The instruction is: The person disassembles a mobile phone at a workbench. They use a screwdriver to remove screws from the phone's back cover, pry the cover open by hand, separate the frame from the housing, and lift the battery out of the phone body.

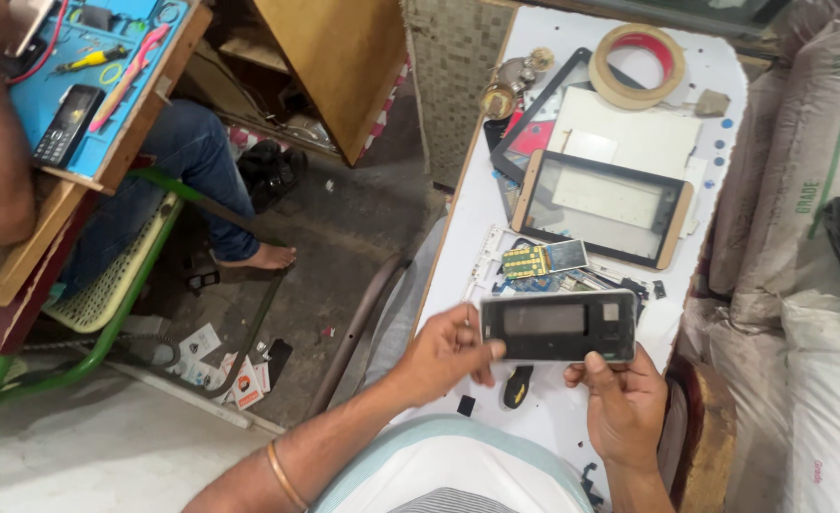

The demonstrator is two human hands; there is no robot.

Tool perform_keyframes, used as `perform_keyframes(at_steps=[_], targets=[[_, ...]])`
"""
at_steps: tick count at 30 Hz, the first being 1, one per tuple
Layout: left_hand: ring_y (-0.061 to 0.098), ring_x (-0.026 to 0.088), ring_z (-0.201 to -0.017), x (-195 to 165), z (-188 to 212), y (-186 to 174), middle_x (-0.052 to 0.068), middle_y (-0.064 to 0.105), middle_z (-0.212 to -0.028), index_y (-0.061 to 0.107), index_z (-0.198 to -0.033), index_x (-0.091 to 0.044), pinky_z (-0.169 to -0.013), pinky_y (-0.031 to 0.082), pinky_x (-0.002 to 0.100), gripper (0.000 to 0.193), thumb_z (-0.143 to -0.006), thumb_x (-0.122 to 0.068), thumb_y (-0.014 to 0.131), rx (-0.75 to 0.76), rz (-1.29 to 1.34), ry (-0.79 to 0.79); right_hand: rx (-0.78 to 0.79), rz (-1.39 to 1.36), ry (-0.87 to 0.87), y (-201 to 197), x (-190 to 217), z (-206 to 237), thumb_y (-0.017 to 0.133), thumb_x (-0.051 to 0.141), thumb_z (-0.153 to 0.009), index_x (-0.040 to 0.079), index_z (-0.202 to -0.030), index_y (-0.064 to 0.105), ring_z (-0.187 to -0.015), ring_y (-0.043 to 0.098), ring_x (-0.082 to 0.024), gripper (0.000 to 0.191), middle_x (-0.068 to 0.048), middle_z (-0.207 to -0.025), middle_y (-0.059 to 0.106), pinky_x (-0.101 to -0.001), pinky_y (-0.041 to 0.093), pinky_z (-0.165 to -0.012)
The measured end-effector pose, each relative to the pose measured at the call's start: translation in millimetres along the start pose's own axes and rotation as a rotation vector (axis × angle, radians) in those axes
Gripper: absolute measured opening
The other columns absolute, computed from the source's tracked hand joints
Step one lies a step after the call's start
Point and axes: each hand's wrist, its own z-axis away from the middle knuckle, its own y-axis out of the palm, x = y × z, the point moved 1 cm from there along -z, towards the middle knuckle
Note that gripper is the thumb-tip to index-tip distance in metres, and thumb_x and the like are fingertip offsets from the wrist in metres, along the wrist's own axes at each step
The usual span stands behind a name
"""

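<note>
Fingers of the left hand (pixel 448 353) pinch one short end of a dark phone back panel (pixel 558 326); the right hand (pixel 622 404) grips its lower edge near the other end, holding it level above the white bench (pixel 477 204). The panel looks bare, nothing fitted yet. Beyond lie a small circuit board (pixel 543 259), a gold-framed tablet screen (pixel 603 206) and a tape roll (pixel 637 65).

A flat, dark grey rectangular phone panel (pixel 558 326) is held level and lengthwise just above the near end of the white table (pixel 481 204). A lighter grey window is seen across its middle and a small pale square near its right end. Its edges are framed in silver.
</note>
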Motion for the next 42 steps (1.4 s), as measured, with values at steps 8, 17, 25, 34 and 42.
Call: perform_keyframes(at_steps=[8,17,25,34,42], targets=[[0.064,0.003,-0.079,-33.7,18.4,29.6,0.001,0.075,-0.092,0.072,-0.117,-0.002,-0.070,0.054,0.021,0.036,-0.086,-0.016,0.084,0.173,-0.431,-0.018,-0.132,-0.027,-0.004,-3.9,-7.4,-7.3,0.059,0.011,-0.097,-0.006,-0.116,0.064,-0.089,0.068,-0.015,0.026,-0.009,-0.103,0.073,-0.0325,0.054,-0.079],[0.057,0.011,-0.068,-45.0,1.8,42.6,0.009,0.069,-0.073,0.072,-0.106,0.003,-0.060,0.047,0.029,0.024,-0.101,-0.020,0.073,0.115,-0.663,-0.008,-0.055,0.242,-0.019,-26.5,-32.1,-16.2,0.069,0.011,-0.094,-0.010,-0.104,0.071,-0.082,0.067,-0.014,0.024,-0.015,-0.089,0.076,-0.0279,0.051,-0.078],[0.064,0.005,-0.080,-34.4,-10.2,49.7,0.002,0.075,-0.092,0.069,-0.117,-0.002,-0.068,0.055,0.024,0.024,-0.099,-0.017,0.067,-0.035,-0.313,0.151,0.033,0.354,0.138,-0.9,-36.1,-9.1,0.069,0.013,-0.094,-0.006,-0.104,0.074,-0.078,0.066,-0.012,0.022,-0.012,-0.084,0.076,-0.0260,0.050,-0.074],[0.059,0.003,-0.082,-17.5,-12.2,41.7,-0.001,0.069,-0.090,0.069,-0.114,0.001,-0.069,0.052,0.023,0.028,-0.108,-0.023,0.056,0.013,-0.190,0.116,0.035,0.405,0.016,2.9,-7.7,13.9,0.066,0.018,-0.098,-0.003,-0.105,0.071,-0.077,0.058,-0.004,0.022,-0.001,-0.086,0.070,-0.0191,0.045,-0.070],[0.056,0.004,-0.076,-10.1,-16.2,36.0,0.000,0.066,-0.082,0.068,-0.101,0.002,-0.065,0.049,0.024,0.035,-0.111,-0.029,0.054,-0.076,-0.174,0.167,0.087,0.302,0.085,9.0,-7.1,10.4,0.067,0.018,-0.098,-0.005,-0.106,0.070,-0.067,0.060,-0.007,0.024,-0.005,-0.082,0.071,-0.0214,0.047,-0.059]])
